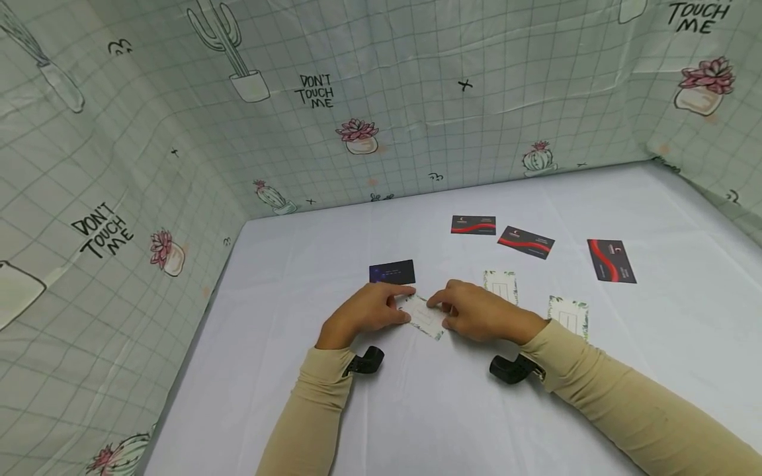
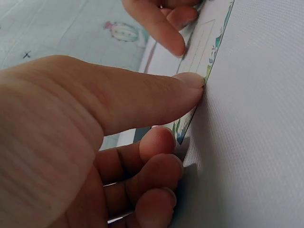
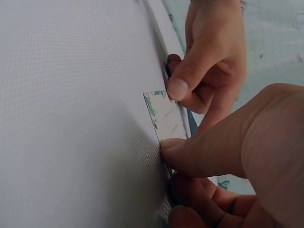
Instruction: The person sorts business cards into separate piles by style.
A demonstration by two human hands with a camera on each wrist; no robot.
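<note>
A white card with a green leafy border (image 1: 424,316) lies between my two hands, low over the white tabletop. My left hand (image 1: 368,309) holds its left side, thumb on the near edge and index finger towards the far corner. From the right, my right hand (image 1: 479,311) grips the card's other end between thumb and fingers. In the left wrist view the left thumb (image 2: 190,88) covers part of the card's (image 2: 202,42) edge. The right wrist view shows the right thumb (image 3: 173,149) pressed on the card (image 3: 166,118). Just beyond the left hand lies a dark blue-black card (image 1: 391,272).
Two more leafy-bordered white cards (image 1: 501,284) (image 1: 568,311) lie near the right forearm, the second partly behind the sleeve. Farther back are three black cards with red stripes (image 1: 473,225) (image 1: 526,242) (image 1: 612,260). A cactus-print cloth (image 1: 405,99) hangs around the white table (image 1: 286,277).
</note>
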